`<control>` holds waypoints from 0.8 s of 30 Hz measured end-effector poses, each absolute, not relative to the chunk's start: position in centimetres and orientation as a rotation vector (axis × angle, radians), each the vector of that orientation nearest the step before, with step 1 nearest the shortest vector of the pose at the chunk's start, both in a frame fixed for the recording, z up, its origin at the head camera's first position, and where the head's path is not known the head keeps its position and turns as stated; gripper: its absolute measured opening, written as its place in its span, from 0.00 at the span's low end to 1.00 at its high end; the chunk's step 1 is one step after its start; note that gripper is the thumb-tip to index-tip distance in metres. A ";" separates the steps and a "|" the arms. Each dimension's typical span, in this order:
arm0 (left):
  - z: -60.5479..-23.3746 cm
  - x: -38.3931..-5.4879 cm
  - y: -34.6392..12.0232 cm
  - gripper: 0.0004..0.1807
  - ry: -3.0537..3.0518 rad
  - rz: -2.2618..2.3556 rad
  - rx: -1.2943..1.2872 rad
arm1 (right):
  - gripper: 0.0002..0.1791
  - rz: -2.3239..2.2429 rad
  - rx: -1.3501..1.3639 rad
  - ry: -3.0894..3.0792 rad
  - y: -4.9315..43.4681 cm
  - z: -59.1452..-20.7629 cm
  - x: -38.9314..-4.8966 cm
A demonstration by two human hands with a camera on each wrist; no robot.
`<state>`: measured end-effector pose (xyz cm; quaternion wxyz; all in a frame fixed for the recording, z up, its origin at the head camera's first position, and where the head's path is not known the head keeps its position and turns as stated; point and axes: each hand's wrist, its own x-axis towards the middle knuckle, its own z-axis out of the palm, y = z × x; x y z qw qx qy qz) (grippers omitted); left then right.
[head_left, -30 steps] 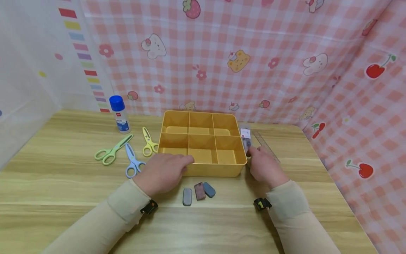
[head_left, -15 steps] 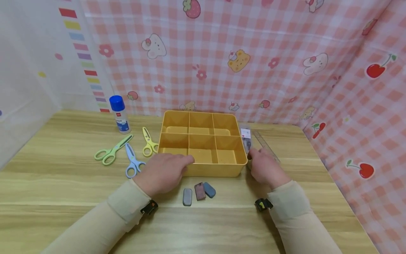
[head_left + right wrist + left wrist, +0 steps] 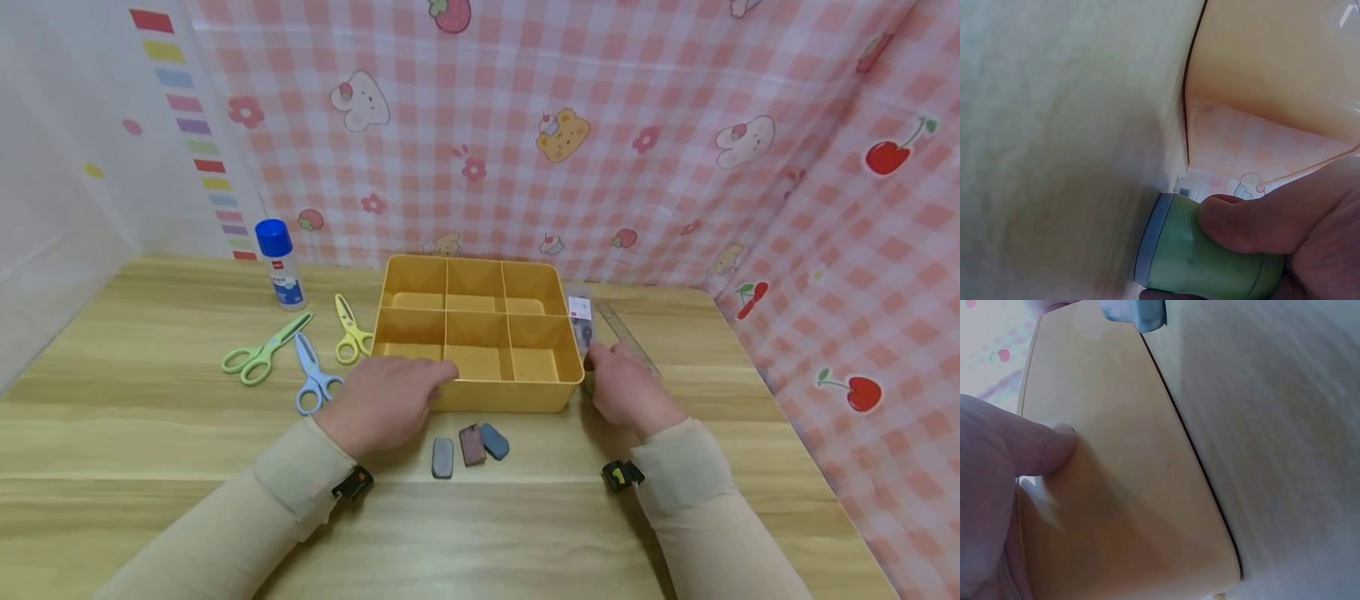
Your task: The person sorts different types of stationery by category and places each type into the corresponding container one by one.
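A yellow storage box [image 3: 517, 395] with six compartments stands mid-table. My left hand [image 3: 390, 398] grips its front wall near the left corner; in the left wrist view the thumb [image 3: 1050, 450] lies on the outer face, and the other fingers are mostly hidden. At the box's right side my right hand [image 3: 630, 390] holds a small green cylinder with a blue-grey base [image 3: 1200, 253], kind unclear, its base at the tabletop; the head view mostly hides it. In front of the box lie a grey eraser-like block [image 3: 442, 458], a maroon one [image 3: 472, 445] and a blue one [image 3: 494, 442].
Green scissors [image 3: 258, 354], blue scissors [image 3: 313, 375] and yellow scissors [image 3: 349, 333] lie left of the box. A blue-capped glue bottle [image 3: 281, 267] stands behind them. To the right are a clear labelled packet [image 3: 580, 310] and a transparent ruler [image 3: 618, 325]. Patterned cloth walls close off the back and right.
The head view has tilted slightly, so everything sits a little higher in it. Both hands keep their places, and nothing on the table has visibly moved.
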<state>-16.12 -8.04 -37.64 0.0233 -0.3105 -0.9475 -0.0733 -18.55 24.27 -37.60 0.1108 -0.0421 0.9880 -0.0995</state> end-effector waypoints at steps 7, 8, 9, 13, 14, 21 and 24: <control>-37.6 -16.2 -8.1 0.10 -2.938 -0.236 -0.966 | 0.15 -0.279 -0.166 2.904 24.4 -37.4 -18.7; -37.5 -16.2 -8.1 0.10 -2.940 -0.233 -0.966 | 0.15 -0.288 -0.177 2.902 24.5 -37.3 -18.7; -37.5 -16.1 -8.1 0.10 -2.941 -0.232 -0.967 | 0.15 -0.303 -0.178 2.897 24.7 -37.2 -18.7; -37.3 -16.1 -8.2 0.12 -2.943 -0.229 -0.965 | 0.17 -0.376 -0.152 2.900 25.1 -36.5 -18.7; -37.3 -16.0 -8.2 0.12 -2.946 -0.230 -0.965 | 0.17 -0.401 -0.137 2.898 25.2 -36.2 -18.7; -37.4 -16.1 -8.1 0.15 -2.956 -0.225 -0.965 | 0.18 -0.441 -0.080 2.939 25.1 -33.6 -19.1; -37.6 -16.2 -8.2 0.14 -2.952 -0.227 -0.962 | 0.18 -0.464 -0.106 2.981 24.7 -32.5 -19.5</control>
